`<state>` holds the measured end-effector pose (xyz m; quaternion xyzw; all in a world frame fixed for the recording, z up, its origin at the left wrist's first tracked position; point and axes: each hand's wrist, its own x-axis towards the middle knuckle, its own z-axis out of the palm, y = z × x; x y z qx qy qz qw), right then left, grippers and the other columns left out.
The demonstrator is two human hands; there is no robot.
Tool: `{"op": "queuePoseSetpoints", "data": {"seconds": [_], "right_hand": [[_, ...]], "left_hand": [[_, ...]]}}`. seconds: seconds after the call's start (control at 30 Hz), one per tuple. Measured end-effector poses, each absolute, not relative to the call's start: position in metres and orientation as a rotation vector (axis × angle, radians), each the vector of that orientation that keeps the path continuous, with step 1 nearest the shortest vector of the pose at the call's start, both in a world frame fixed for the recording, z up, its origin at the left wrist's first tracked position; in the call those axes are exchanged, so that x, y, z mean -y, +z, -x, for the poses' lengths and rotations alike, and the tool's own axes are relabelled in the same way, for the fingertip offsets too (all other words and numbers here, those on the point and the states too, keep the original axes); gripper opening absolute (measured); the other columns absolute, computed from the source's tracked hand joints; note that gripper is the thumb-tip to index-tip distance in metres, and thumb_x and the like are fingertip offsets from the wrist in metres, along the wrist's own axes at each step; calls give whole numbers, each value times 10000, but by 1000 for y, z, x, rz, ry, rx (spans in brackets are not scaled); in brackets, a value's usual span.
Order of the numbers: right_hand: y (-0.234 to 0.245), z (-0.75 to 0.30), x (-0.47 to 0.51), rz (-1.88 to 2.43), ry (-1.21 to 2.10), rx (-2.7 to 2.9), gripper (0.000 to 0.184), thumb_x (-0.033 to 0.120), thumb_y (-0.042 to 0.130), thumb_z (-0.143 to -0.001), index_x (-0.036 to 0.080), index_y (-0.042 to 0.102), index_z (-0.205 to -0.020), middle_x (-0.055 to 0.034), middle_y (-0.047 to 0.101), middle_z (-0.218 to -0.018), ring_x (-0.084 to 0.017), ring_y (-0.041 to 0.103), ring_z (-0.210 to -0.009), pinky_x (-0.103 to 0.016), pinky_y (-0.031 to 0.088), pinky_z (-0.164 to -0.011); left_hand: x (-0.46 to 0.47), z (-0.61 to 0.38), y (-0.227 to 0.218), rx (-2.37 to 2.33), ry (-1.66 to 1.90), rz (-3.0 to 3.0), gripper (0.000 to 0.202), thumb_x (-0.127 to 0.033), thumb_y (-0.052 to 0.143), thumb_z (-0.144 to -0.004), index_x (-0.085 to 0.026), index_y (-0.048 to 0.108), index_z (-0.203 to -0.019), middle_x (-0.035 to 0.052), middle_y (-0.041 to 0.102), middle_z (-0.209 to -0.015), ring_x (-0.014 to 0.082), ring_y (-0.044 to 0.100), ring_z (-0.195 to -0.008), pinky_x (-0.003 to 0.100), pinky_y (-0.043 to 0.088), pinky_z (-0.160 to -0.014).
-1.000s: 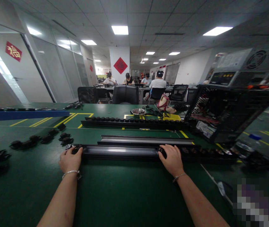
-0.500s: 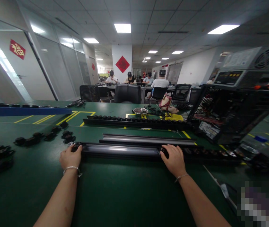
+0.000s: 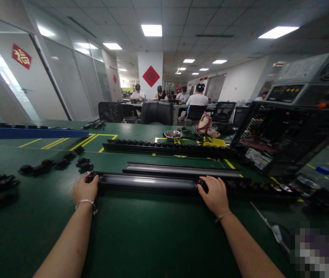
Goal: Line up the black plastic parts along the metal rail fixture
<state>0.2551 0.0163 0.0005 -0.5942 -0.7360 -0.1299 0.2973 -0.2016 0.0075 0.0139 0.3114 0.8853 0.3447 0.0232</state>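
A long black rail (image 3: pixel 149 182) with a shiny grey channel lies crosswise in front of me. My left hand (image 3: pixel 85 190) is closed around a small black piece at the rail's left end, mostly hidden by the fingers. Farther right, my right hand (image 3: pixel 215 194) grips another small black piece (image 3: pixel 201 183) on the rail, thumb on the near side. Past my right hand the rail carries a row of dark pieces (image 3: pixel 257 188). Just behind lies a second grey-lined rail (image 3: pixel 181 169). Loose black toothed parts (image 3: pixel 83 165) are near my left hand.
More black parts (image 3: pixel 4 181) lie on the green table (image 3: pixel 147 231) at left. Behind are a filled black rail (image 3: pixel 164 148), a metal dish (image 3: pixel 172 134) and a yellow tray (image 3: pixel 215 142). At right stand an open computer case (image 3: pixel 285 135), a bottle (image 3: pixel 309 181) and a screwdriver-like tool (image 3: pixel 275 231).
The view has shifted slightly. My left hand sits a little farther left and higher; both hands keep their grip at the same parts of the rail.
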Motion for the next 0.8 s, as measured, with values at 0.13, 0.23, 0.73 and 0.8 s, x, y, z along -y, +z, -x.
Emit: {"op": "queuePoseSetpoints", "data": {"seconds": [0.13,0.23,0.73,0.8], "right_hand": [[0,-255,-16,1570,-357,1955,336,391,440,-817,190,589,-1041,-71,640,-1036,-230,516,-1062,-433,235,-1010],[0,-255,-17,1572,-366,1951,339,399,438,-818,191,591,-1038,-73,641,-1033,-231,518,-1059,-433,239,-1008],[0,-256,-17,1575,-375,1956,341,397,437,-818,198,592,-1047,-64,643,-1037,-234,524,-1063,-447,259,-1002],[0,-256,-17,1576,-376,1956,341,399,439,-817,198,592,-1045,-64,644,-1036,-234,525,-1061,-446,258,-1003]], "left_hand": [[-9,206,14,-2694,1055,-955,575,-536,493,-718,-180,563,-1164,137,597,-1151,326,534,-1073,440,423,-898],[-13,210,10,-2626,1089,-927,583,-532,496,-715,-192,528,-1188,122,592,-1169,323,548,-1057,438,431,-886],[-27,231,-1,-2568,1038,-990,638,-572,506,-690,-184,501,-1196,142,590,-1157,340,534,-1081,430,427,-882],[-27,231,-1,-2580,1033,-986,633,-570,503,-690,-189,499,-1196,140,591,-1155,344,527,-1091,430,430,-875]]}}
